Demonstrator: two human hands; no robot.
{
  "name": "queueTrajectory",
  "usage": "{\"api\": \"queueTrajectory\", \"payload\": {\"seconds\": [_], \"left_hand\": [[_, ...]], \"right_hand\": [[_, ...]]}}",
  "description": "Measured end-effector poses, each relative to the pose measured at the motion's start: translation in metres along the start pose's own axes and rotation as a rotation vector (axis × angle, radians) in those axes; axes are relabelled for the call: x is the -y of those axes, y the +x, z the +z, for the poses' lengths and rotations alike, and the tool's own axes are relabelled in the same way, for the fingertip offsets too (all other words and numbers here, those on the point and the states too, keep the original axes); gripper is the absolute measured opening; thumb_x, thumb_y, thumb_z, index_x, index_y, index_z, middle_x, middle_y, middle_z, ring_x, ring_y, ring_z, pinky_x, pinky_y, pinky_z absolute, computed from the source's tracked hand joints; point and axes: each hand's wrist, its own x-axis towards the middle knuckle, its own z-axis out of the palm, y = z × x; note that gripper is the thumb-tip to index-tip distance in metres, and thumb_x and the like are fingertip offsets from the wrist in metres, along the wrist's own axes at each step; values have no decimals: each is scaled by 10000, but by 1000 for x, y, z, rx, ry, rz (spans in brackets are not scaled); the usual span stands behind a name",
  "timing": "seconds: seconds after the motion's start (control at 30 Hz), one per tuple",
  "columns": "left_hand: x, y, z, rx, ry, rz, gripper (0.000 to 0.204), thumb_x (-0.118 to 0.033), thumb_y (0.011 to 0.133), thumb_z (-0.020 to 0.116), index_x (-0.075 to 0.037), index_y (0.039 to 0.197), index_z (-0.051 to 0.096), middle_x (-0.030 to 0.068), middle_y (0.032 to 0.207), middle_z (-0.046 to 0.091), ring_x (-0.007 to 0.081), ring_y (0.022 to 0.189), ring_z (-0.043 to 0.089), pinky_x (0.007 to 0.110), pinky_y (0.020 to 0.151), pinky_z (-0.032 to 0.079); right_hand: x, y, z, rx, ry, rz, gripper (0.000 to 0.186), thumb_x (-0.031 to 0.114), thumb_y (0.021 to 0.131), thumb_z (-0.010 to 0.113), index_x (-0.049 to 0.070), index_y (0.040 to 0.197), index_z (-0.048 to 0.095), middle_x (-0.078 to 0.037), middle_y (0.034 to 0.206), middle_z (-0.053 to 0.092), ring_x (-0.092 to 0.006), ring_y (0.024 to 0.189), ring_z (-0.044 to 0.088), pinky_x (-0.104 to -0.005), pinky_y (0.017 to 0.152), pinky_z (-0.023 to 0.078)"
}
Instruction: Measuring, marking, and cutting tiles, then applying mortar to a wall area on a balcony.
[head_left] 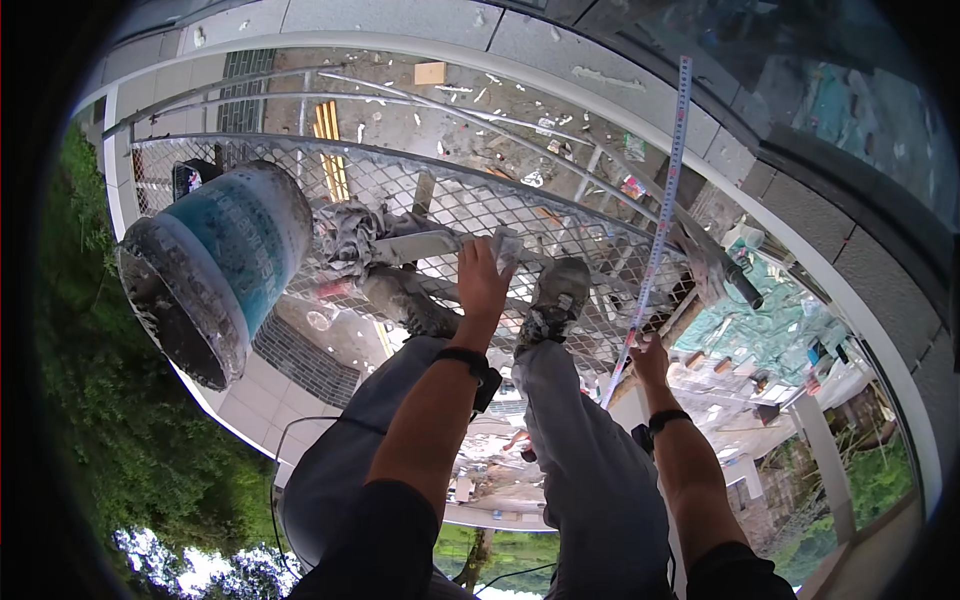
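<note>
A blue-and-white measuring tape [672, 190] runs in a long line from the wall edge at the upper right down toward my knees. My right hand [650, 360] is closed on its lower stretch, fingers pinched together. Further left, my left hand [484, 275] reaches above my boots, its fingers closed around a small pale, partly see-through piece [508, 244] whose kind I cannot make out. Just left of those fingers, a flat light-coloured blade [415, 247] lies beside a crumpled grey rag [348, 235].
Under my boots [558, 290] is a metal mesh platform [470, 190] with gaps, high above ground strewn with debris. A dirty bucket [235, 245] with a turquoise band stands at the left. Metal tubes [460, 112] cross beyond the mesh. A grey tiled wall [640, 70] borders the far side.
</note>
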Motion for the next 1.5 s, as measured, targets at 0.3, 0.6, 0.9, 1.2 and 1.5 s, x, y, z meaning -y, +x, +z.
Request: {"api": "queueTrajectory", "payload": {"seconds": [0.3, 0.6, 0.9, 1.2, 1.5], "left_hand": [[19, -30, -12, -100, 35, -95, 354, -134, 681, 811, -54, 936, 579, 135, 1043, 540, 367, 980, 510, 477, 847, 431], [52, -55, -163, 200, -109, 26, 286, -214, 809, 712, -48, 1011, 597, 155, 894, 662, 386, 865, 646, 479, 759, 504], [248, -72, -327, 618, 685, -141, 412, -336, 699, 794, -144, 1057, 731, 155, 1457, 421, 357, 1398, 318, 521, 1112, 301], [264, -62, -347, 536, 453, 112, 479, -297, 632, 849, -175, 1070, 699, 105, 1121, 567, 294, 1136, 538, 429, 978, 428], [161, -117, -423, 812, 48, -131, 336, -341, 668, 804, -69, 853, 735, 134, 806, 706, 313, 812, 692, 423, 759, 542]], "right_hand": [[45, -54, -34, 46, 188, -50, 514, 236, 743, 780, 27, 1160, 562, -164, 1059, 674, -311, 985, 652, -399, 840, 506], [154, -163, -98, 101, 233, -217, 490, 185, 793, 756, -6, 1188, 538, -203, 1113, 638, -289, 1002, 641, -385, 867, 514], [215, -208, -85, 152, 110, -307, 440, 167, 798, 733, -21, 1152, 550, -195, 1074, 664, -290, 982, 661, -381, 864, 515], [224, -218, -103, 187, 31, -385, 438, 215, 829, 730, -12, 1161, 556, -180, 1041, 680, -293, 984, 672, -377, 862, 526], [248, -317, -167, 135, 3, -510, 293, 258, 820, 692, 48, 1005, 604, -141, 928, 703, -353, 913, 675, -433, 768, 531]]}}
